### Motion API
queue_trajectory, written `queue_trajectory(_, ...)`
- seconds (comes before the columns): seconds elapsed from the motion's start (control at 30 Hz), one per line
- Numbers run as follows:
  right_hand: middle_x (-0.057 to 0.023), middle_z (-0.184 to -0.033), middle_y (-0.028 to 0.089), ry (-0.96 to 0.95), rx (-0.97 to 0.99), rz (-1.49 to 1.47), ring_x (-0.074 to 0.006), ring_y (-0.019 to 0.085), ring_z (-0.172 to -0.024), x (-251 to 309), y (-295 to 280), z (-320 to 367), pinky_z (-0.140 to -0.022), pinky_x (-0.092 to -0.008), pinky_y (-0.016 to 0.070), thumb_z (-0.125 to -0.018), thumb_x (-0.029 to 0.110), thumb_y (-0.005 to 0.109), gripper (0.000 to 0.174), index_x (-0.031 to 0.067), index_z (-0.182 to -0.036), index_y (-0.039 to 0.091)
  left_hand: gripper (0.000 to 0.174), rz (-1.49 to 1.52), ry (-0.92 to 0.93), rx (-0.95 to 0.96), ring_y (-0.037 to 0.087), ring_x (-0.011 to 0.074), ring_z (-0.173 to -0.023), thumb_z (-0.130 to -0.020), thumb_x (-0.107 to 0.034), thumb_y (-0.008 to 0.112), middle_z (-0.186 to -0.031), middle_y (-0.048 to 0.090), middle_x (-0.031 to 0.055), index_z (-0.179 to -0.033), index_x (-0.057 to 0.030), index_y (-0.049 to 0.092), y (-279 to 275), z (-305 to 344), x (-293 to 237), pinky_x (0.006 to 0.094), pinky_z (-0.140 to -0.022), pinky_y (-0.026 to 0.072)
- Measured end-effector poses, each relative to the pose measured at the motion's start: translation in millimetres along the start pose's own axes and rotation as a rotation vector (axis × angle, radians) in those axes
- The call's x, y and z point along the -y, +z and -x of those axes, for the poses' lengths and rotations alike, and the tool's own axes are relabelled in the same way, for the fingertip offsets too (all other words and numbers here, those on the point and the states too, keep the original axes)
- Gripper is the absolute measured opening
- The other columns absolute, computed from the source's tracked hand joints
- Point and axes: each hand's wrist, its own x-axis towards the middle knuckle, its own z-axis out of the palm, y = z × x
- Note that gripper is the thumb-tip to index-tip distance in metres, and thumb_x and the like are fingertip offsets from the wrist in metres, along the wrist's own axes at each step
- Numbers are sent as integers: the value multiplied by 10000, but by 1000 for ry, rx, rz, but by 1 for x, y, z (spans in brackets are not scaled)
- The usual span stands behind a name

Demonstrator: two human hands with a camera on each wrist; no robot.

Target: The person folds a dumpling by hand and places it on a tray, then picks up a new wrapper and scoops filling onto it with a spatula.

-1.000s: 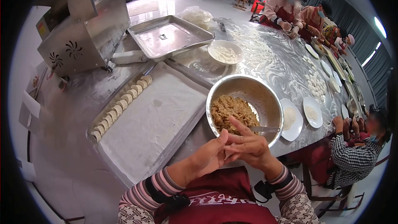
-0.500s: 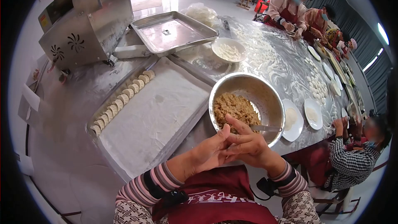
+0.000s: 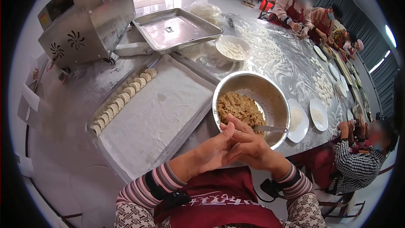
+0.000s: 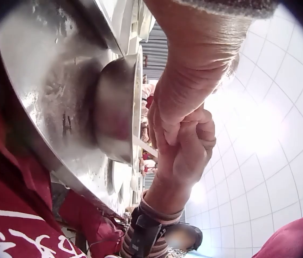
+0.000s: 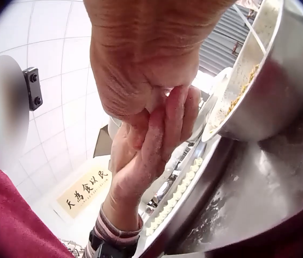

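Both hands meet in front of my body, at the near edge of a steel bowl [image 3: 276, 97] of brown minced filling [image 3: 239, 104]. My left hand [image 3: 211, 151] and right hand [image 3: 256, 151] press together with fingers interlaced and bent. Between them they pinch a dumpling, almost wholly hidden; only a pale bit of dough [image 5: 155, 100] shows in the right wrist view. A flat metal handle [image 3: 271, 129] sticks out of the filling over the bowl's right rim. To the left, a row of finished dumplings [image 3: 125, 97] lines the far-left side of a cloth-lined tray [image 3: 158, 114].
Behind the lined tray are a bare steel tray [image 3: 177, 29] and a metal machine [image 3: 86, 29]. A white bowl of flour [image 3: 233, 50] stands beyond the filling. Plates with wrappers [image 3: 296, 120] lie right, with dough pieces [image 3: 322, 88] on the floured table. Other people work along the far and right sides.
The two hands stay pressed together near the bowl, and their fingers shift and close in slightly. The view moves a little; tray, dumplings and bowl stay in place.
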Motion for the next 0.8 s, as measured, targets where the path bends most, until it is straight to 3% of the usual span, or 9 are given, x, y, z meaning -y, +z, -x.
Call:
queue_trajectory(0.1, -140, -1445, 393, 2, -30, 7, -384, 211, -1398, -5, 5, 4, -1102, -484, 212, -725, 51, 710, 124, 71, -847, 696, 761, 4, -13, 82, 522, 215, -1120, -924, -596, 341, -1276, 472, 164, -1401, -8, 266, -10, -2, 3, 358, -982, 433)
queue_trajectory(0.2, -140, -1442, 396, 35, -90, -60, -382, 214, -1397, -9, 12, 9, -1102, -475, 220, -722, 63, 720, 176, 74, -897, 707, 752, -2, -5, -17, 523, 205, -1118, -926, -596, 331, -1284, 471, 152, -1410, -26, 256, -10, 2, 6, 347, -972, 441)
queue_trajectory(0.37, -137, -1430, 414, 142, -117, -204, -373, 212, -1399, -1, 1, 6, -1097, -452, 243, -698, 53, 743, 263, 82, -958, 716, 749, -67, 49, 42, 504, 185, -1146, -920, -611, 314, -1293, 470, 119, -1417, -53, 260, -14, 2, 6, 330, -969, 431)
queue_trajectory(0.47, -129, -1424, 424, 79, -116, -234, -360, 223, -1398, -9, 4, 7, -1094, -447, 254, -694, 60, 756, 295, 85, -985, 714, 745, -100, 40, 24, 502, 163, -1122, -920, -618, 305, -1285, 477, 91, -1406, -55, 283, -6, 3, 6, 318, -953, 427)
queue_trajectory(0.53, -129, -1413, 438, -61, -74, -85, -356, 227, -1397, -15, 8, 8, -1094, -445, 262, -694, 84, 761, 348, 84, -1037, 702, 743, -111, 26, -12, 505, 152, -1093, -921, -620, 302, -1273, 483, 80, -1398, -50, 302, -3, 5, 7, 312, -940, 427)
queue_trajectory(0.67, -124, -1388, 469, -53, -120, -65, -353, 237, -1393, -11, 15, 8, -1097, -440, 261, -683, 91, 764, 345, 87, -1024, 710, 777, -216, 67, 31, 488, 140, -1112, -925, -632, 273, -1303, 461, 79, -1391, -13, 333, -10, 11, 9, 298, -964, 399)
queue_trajectory(0.73, -121, -1360, 500, 137, -242, -263, -351, 254, -1388, -1, 14, 5, -1095, -429, 271, -659, 56, 767, 301, 85, -956, 727, 778, -234, 78, 50, 493, 153, -1097, -927, -625, 279, -1279, 480, 100, -1380, 5, 346, -15, 13, 11, 298, -965, 397)
queue_trajectory(0.8, -120, -1356, 505, 119, -257, -256, -347, 264, -1385, -2, 12, 7, -1094, -430, 274, -663, 55, 762, 275, 83, -935, 730, 790, -244, 101, 47, 489, 133, -1064, -931, -625, 269, -1276, 480, 92, -1372, 26, 346, -21, 12, 16, 280, -957, 386)
